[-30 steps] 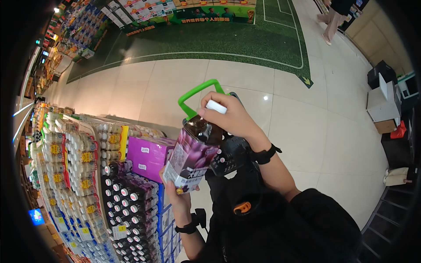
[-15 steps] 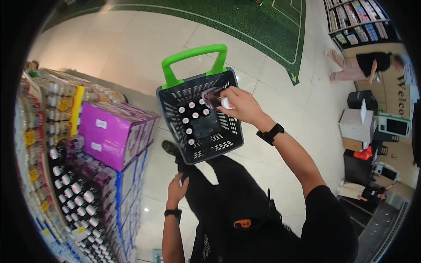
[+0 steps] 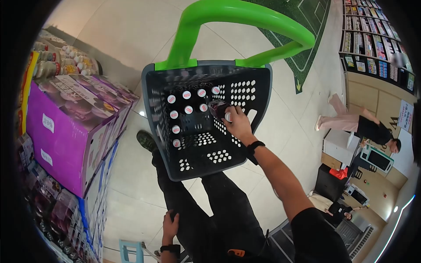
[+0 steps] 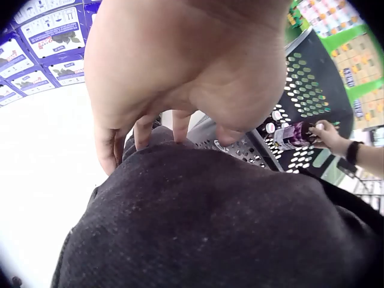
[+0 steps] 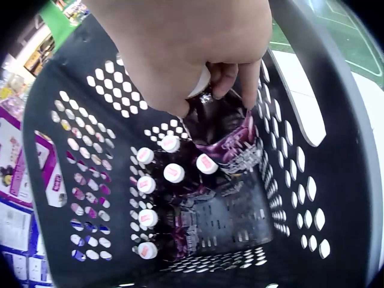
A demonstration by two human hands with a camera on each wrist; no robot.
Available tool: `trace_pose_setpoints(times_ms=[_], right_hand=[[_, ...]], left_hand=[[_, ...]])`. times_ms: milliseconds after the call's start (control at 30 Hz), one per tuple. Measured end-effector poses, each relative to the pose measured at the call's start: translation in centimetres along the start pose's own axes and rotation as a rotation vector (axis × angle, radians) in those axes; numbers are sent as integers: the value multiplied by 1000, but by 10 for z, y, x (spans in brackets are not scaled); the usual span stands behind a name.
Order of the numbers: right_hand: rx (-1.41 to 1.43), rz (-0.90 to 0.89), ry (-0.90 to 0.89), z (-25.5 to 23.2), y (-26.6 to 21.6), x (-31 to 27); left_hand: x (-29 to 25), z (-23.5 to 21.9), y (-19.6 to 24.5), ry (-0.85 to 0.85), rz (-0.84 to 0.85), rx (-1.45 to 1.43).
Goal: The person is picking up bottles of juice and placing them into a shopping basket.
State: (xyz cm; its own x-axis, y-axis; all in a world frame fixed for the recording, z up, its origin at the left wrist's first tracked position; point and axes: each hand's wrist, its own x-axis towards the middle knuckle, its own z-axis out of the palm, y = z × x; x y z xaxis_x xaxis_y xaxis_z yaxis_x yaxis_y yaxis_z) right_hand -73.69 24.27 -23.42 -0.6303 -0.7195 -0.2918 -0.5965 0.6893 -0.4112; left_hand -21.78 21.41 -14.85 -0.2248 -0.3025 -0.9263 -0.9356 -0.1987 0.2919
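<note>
My right hand (image 3: 239,126) reaches into the dark grey shopping basket (image 3: 151,105) and grips a bottle of dark purple juice (image 5: 231,135) by its neck, just under the white cap. The bottle is tilted in the head view, its purple label facing the basket's inside. Several like bottles (image 5: 174,173) stand upright in rows beside it, white caps up. Low by the thigh hangs my left hand (image 3: 170,225), holding nothing. In the left wrist view its loosely bent fingers (image 4: 143,133) overlap the dark trouser leg (image 4: 180,222).
A thick green handle (image 3: 245,13) arches over the basket's far side. At left, purple cartons (image 3: 66,131) are stacked beside shelved bottles (image 3: 48,197). A light blue stool (image 3: 131,250) stands near the left hand. To the right, a person (image 3: 372,131) is by a counter.
The right hand has carried the bottle away from the left hand and down into the basket. The left hand has let go and dropped to the thigh. The basket now appears larger and closer.
</note>
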Motion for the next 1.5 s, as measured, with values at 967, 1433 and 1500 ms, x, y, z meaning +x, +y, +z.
trace_pose_setpoints(times_ms=[967, 1433, 1500], right_hand=[[105, 472, -38, 171, 69, 67], [867, 424, 12, 6, -35, -12], [1025, 406, 47, -26, -48, -24]], left_hand=[[9, -2, -16, 207, -19, 55], [-61, -109, 112, 299, 225, -68], [-88, -152, 139, 408, 368, -13]])
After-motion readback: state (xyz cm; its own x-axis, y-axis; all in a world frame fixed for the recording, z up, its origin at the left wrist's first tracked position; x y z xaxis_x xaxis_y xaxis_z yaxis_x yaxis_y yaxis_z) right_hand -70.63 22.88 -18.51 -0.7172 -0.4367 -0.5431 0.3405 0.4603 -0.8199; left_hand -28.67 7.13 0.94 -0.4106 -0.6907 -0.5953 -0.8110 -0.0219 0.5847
